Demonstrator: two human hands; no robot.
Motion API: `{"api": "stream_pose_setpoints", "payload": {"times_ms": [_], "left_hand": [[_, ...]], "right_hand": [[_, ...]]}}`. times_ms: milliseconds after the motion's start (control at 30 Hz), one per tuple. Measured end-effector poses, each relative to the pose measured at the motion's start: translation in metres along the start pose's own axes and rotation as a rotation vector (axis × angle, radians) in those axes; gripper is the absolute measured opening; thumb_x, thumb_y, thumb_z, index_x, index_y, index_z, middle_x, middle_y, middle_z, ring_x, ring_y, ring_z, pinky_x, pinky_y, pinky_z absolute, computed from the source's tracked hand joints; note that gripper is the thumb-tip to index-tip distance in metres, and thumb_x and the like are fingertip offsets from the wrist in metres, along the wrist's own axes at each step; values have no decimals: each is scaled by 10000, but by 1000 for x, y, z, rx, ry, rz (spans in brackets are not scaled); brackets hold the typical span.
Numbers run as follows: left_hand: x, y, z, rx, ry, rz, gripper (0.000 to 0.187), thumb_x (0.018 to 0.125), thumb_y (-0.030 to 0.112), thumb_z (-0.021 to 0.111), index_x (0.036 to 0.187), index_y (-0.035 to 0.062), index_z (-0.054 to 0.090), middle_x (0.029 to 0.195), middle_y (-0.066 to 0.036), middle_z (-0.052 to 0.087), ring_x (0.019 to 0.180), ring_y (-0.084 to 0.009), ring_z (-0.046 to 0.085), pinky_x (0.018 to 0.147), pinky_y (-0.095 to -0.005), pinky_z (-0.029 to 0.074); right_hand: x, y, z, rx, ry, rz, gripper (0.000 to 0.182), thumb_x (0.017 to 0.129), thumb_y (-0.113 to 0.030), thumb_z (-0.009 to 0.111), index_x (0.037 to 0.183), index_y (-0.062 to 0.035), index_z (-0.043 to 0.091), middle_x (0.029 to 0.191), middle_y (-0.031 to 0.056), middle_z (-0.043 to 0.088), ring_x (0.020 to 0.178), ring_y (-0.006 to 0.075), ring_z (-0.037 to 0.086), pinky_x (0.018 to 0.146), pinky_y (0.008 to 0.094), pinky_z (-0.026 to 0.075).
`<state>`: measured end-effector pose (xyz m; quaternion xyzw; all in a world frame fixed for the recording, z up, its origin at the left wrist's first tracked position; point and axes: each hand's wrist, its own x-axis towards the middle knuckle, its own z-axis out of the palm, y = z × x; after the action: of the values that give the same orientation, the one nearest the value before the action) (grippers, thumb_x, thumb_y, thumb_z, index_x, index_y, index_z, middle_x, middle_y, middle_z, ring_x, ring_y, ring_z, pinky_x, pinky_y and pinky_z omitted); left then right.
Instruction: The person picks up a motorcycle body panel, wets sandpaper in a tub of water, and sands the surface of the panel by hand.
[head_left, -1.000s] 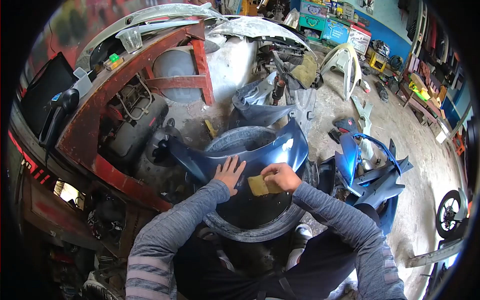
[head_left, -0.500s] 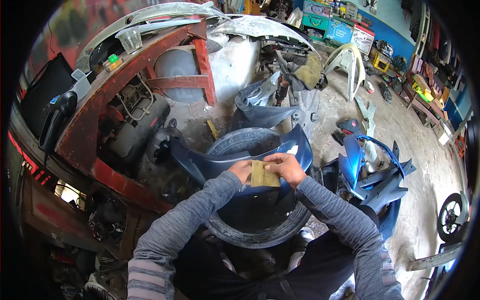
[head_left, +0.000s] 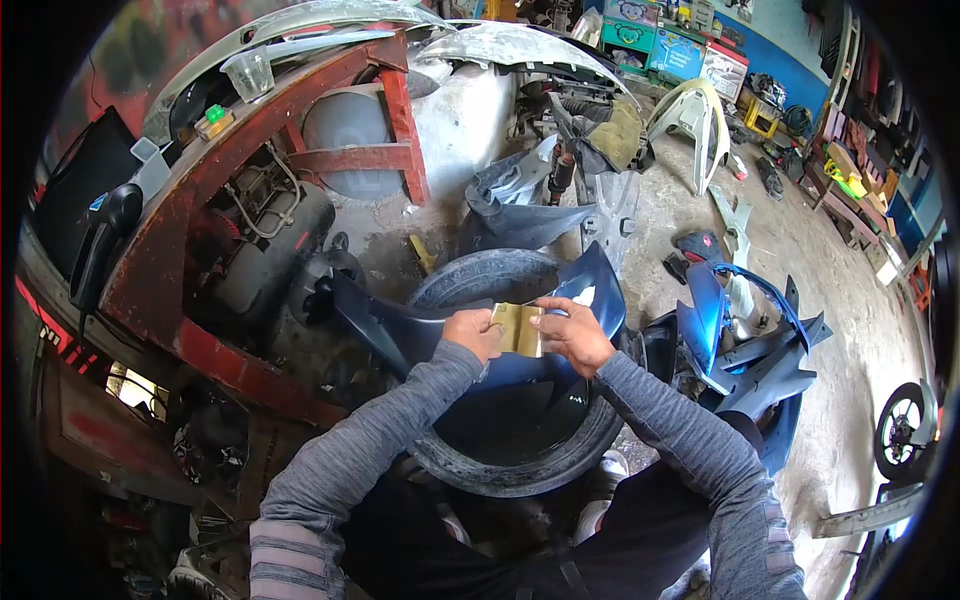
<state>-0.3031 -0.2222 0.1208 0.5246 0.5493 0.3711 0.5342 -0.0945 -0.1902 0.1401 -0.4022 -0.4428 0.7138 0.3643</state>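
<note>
Concrete floor (head_left: 840, 330) spreads through a crowded workshop, with one red frame (head_left: 350, 160) at the left carrying one clear cup (head_left: 250, 76) and one small green-topped container (head_left: 215, 120). Two bare hands meet near the middle of the view, sharing one yellowish-brown sheet (head_left: 520, 328) above one dark blue panel (head_left: 400, 335). The left hand (head_left: 472, 333) has its grip closed on one side of the sheet; the right hand (head_left: 578, 335) has its grip closed on the other, thumb at the near face. One round basin (head_left: 500, 482) sits below, between two shoed feet. The panel lies across its opening and hides part of it, while the two hands cover the sheet's side edges and part of the panel behind. Beyond the basin are one yellow-handled item (head_left: 422, 253) and one crumpled-looking dark molding (head_left: 515, 222). One glossy blue fairing (head_left: 703, 320) stands near the basin's right, among darker pieces too overlapped to count. Farther off are one pale arched part (head_left: 690, 115) and, at the right edge, one spoked wheel (head_left: 897, 430).
</note>
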Motion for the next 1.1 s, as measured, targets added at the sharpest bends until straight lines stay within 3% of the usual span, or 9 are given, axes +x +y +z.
{"api": "stream_pose_setpoints", "payload": {"times_ms": [167, 400, 467, 533, 567, 667, 733, 800, 1100], "left_hand": [[-24, -1, 26, 350, -15, 386, 406, 869, 74, 664, 1271, 24, 631, 1217, -133, 676, 1133, -234, 649, 979, -340, 507], [-8, -25, 7, 389, -130, 423, 449, 793, 17, 693, 1239, 72, 676, 1338, -113, 588, 1168, -245, 608, 984, -344, 499], [-7, -22, -1, 403, -227, 330, 602, 762, 94, 754, 1344, 85, 600, 1390, -113, 543, 1229, -253, 566, 1024, -382, 471], [-16, -15, -1, 918, -18, 373, 956, 688, 261, 847, 1513, 107, 389, 1476, -135, 447, 1352, -307, 451, 1085, -448, 411], [-21, -14, -1, 1150, -3, 317, 1316, 568, 402, 907, 1593, 140, 124, 1580, -193, 272, 1472, -409, 241, 1146, -578, 302], [-26, -15, 2, 1508, -104, 98, 1412, 519, 430, 925, 1597, 161, 53, 1632, -229, 84, 1492, -494, 100, 1122, -701, 242], [-17, -25, 0, 1534, -133, 83, 1426, 519, 406, 924, 1597, 175, 21, 1644, -231, 2, 1491, -522, 37, 1100, -758, 201], [-12, -25, -1, 1512, -86, 110, 1384, 546, 389, 910, 1598, 178, 34, 1639, -237, 33, 1489, -516, 67, 1102, -745, 216], [7, -49, -2, 1382, 0, 239, 1079, 764, 481, 800, 1591, 198, 168, 1640, -204, 108, 1503, -467, 108, 1121, -716, 223]], "right_hand": [[0, 20, 4, 102, -130, -19, 571, 881, -33, 710, 1358, 79, 416, 1151, 171, 637, 1026, 215, 659, 879, 319, 552], [8, 43, -14, -10, -87, -57, 436, 890, 13, 675, 1283, 75, 499, 1078, 106, 683, 924, 177, 681, 815, 283, 545], [9, 46, -16, 17, -11, -50, 358, 870, 46, 654, 1214, 59, 559, 1015, 111, 701, 878, 162, 686, 768, 280, 548], [13, 57, -20, -189, -3, -81, 322, 840, 56, 636, 1159, 29, 608, 984, 117, 710, 856, 178, 692, 757, 304, 550], [13, 62, -23, -397, 2, -113, 305, 809, 65, 618, 1105, -2, 658, 952, 123, 719, 834, 195, 697, 746, 328, 553], [-2, 86, -18, -824, -136, -430, 261, 780, 46, 581, 1003, -32, 692, 965, 186, 723, 864, 309, 714, 783, 403, 553], [-16, 96, -9, -1034, -200, -541, 253, 780, 18, 557, 986, -39, 692, 953, 212, 701, 898, 401, 681, 821, 465, 544], [-19, 115, -4, -1170, -226, -523, 260, 790, -1, 566, 1005, -58, 701, 841, 199, 703, 836, 414, 680, 809, 489, 547], [-3, 175, -25, -1605, -380, -264, 185, 807, -58, 635, 974, -3, 691, 959, 255, 703, 904, 413, 696, 817, 499, 558]]}}
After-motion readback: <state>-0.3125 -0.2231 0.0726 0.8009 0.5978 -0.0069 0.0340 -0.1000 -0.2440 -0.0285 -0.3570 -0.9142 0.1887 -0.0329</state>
